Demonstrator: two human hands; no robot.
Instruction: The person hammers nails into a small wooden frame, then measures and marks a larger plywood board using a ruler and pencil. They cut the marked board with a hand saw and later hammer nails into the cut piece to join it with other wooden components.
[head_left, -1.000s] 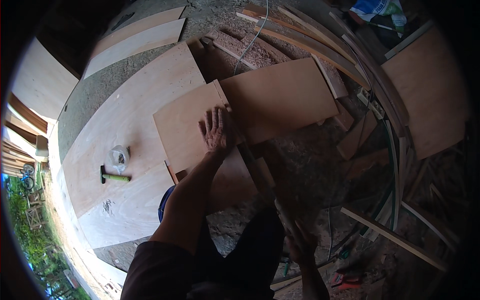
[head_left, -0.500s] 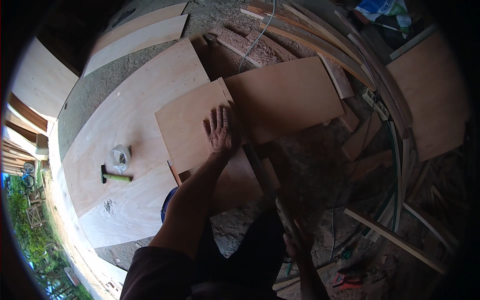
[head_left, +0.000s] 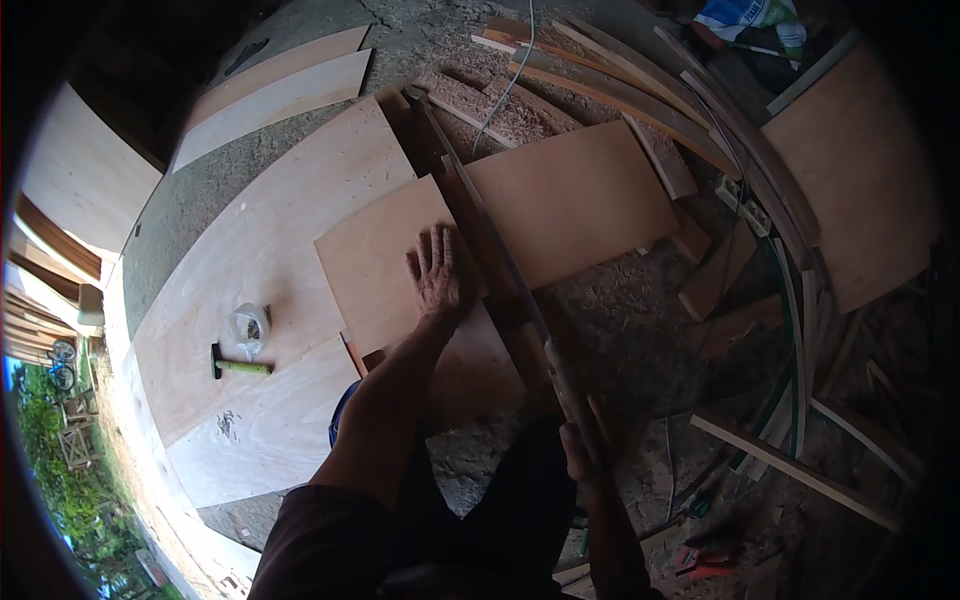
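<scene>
My left hand [head_left: 438,280] lies flat, fingers spread, on a square plywood piece [head_left: 372,250]. That piece rests over a raised wooden support in front of my legs. In my right hand [head_left: 582,452], at the lower middle, is the handle of what looks like a long handsaw [head_left: 522,285]. Its blade, seen nearly edge-on, slants up and away to the left along the plywood piece's right edge. Another plywood panel [head_left: 580,195] lies just right of the blade. The teeth and the exact contact with the wood cannot be made out.
A large pale plywood sheet [head_left: 230,260] spreads to the left, bearing a green-handled hammer [head_left: 243,367], a clear plastic bag [head_left: 249,326] and scattered nails [head_left: 228,425]. Sawdust-covered offcuts [head_left: 490,110] lie ahead. Long boards, a cable and a leaning panel [head_left: 850,180] stand right.
My right hand has moved forward with the saw, and the blade now reaches farther past the plywood's far edge. My left hand stays pressed on the piece. The whole view has shifted slightly.
</scene>
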